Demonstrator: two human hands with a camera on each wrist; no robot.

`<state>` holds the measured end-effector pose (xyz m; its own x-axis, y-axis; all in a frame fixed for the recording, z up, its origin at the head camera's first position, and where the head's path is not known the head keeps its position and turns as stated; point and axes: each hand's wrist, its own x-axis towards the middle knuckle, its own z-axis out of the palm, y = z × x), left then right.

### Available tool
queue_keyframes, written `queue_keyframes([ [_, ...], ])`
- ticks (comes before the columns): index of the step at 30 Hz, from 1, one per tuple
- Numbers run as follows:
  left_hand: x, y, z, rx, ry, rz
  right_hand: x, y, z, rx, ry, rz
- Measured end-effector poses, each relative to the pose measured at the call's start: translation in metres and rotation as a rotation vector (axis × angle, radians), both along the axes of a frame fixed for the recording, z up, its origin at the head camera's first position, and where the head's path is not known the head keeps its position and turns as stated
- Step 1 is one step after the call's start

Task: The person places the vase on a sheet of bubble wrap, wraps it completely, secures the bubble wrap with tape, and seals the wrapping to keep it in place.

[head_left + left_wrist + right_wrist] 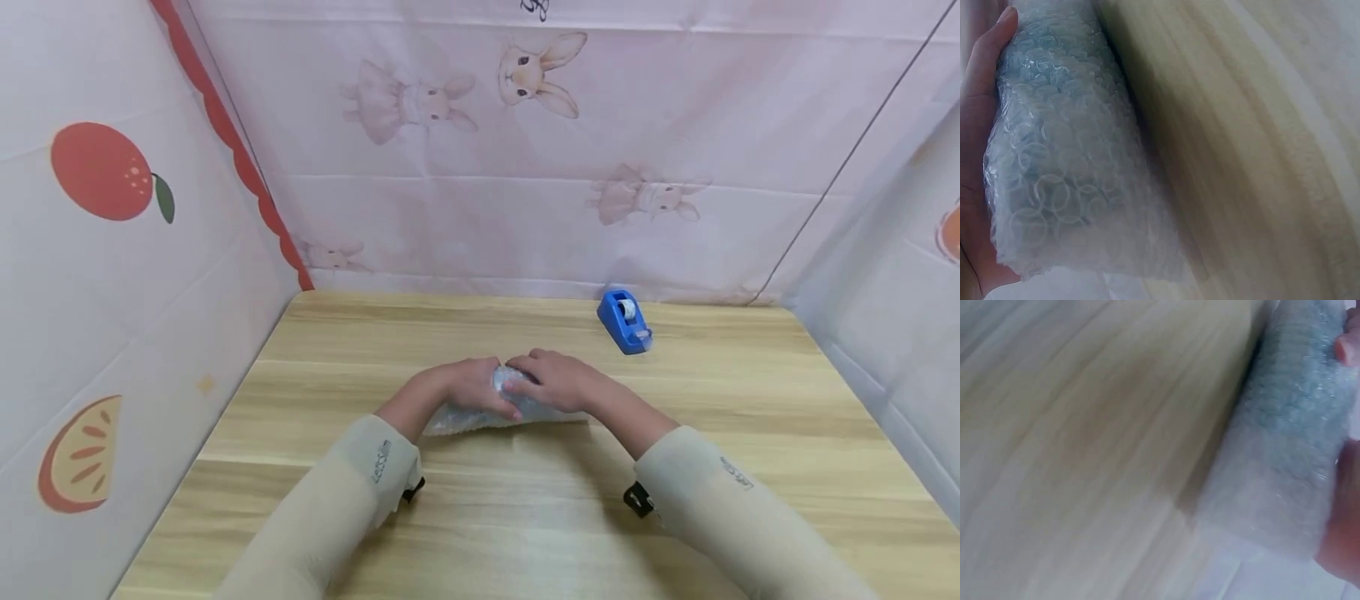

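A roll of clear bubble wrap (pixel 459 419) lies crosswise on the wooden table, with something pale blue-green showing through it. My left hand (pixel 478 387) grips the roll left of its middle, the thumb along the near side. Close beside it, my right hand (pixel 561 380) holds the roll from the other side. The left wrist view shows the bubble wrap (pixel 1066 144) against the palm, its end loose and flattened. In the right wrist view the bubble wrap (pixel 1279 431) has a similar flat end, and a fingertip presses its upper part. What is inside is mostly hidden.
A blue tape dispenser (pixel 625 323) with a roll of clear tape stands at the back right of the table (pixel 750 400). Behind the table hangs a pink rabbit-print cloth (pixel 465 217), and fruit-print sheets (pixel 165 350) line the sides.
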<state>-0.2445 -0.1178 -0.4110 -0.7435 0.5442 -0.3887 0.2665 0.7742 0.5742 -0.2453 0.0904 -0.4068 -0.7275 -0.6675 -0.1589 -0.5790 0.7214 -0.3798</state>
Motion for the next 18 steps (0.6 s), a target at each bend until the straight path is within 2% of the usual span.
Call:
queue_keyframes([
  [4, -0.005, 0.001, 0.001, 0.057, -0.035, -0.074, 0.008, 0.005, 0.005, -0.002, 0.003, 0.056],
  [6, -0.009, 0.001, 0.002, 0.059, -0.057, -0.096, 0.011, 0.003, 0.004, 0.043, 0.038, 0.057],
  [8, -0.011, 0.000, 0.001, 0.044, -0.087, -0.081, 0.015, -0.002, 0.002, 0.100, 0.091, 0.052],
  [11, -0.014, -0.002, 0.000, -0.017, -0.095, -0.040, 0.017, -0.009, -0.003, 0.164, 0.155, 0.029],
  [18, -0.021, -0.004, -0.002, -0.008, -0.099, -0.002, 0.010, -0.018, -0.009, 0.177, 0.197, -0.040],
])
